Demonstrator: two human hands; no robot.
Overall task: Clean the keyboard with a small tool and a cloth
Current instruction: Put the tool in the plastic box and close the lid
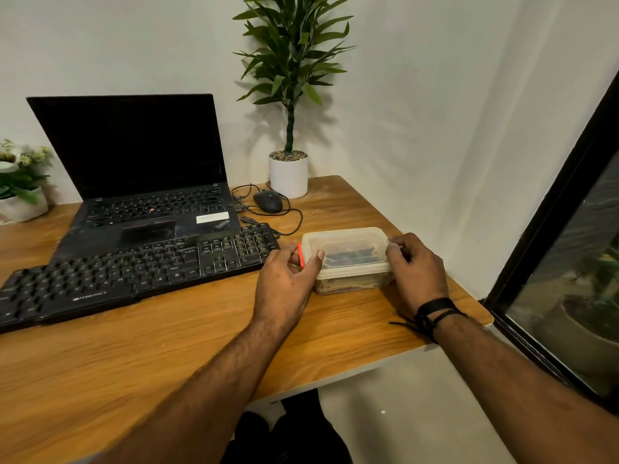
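Both hands grasp the translucent plastic lidded box (348, 259) at 3 o'clock of the black external keyboard (134, 272) on the wooden table (167, 363), left hand (288, 279) fingers pinching its lid corner beside a thin red tool (300, 255), right hand (415, 266) fingers curled on the other end, so the lid should be peeled up slowly while the base is kept pressed down.

A wide strip of bare wooden desk (110, 380) runs along the near edge, open for reaching in from the front. To the left, a black keyboard (134, 276) lies just beside a lidded clear plastic container (348, 259), with both hands filling the gaps at the container's left and right sides; a laptop (140, 182) stands behind the keyboard. Farther back, a mouse (268, 201), its looping cable (294, 219) and a white plant pot (288, 175) crowd the far corner, and a wall closes off the right.
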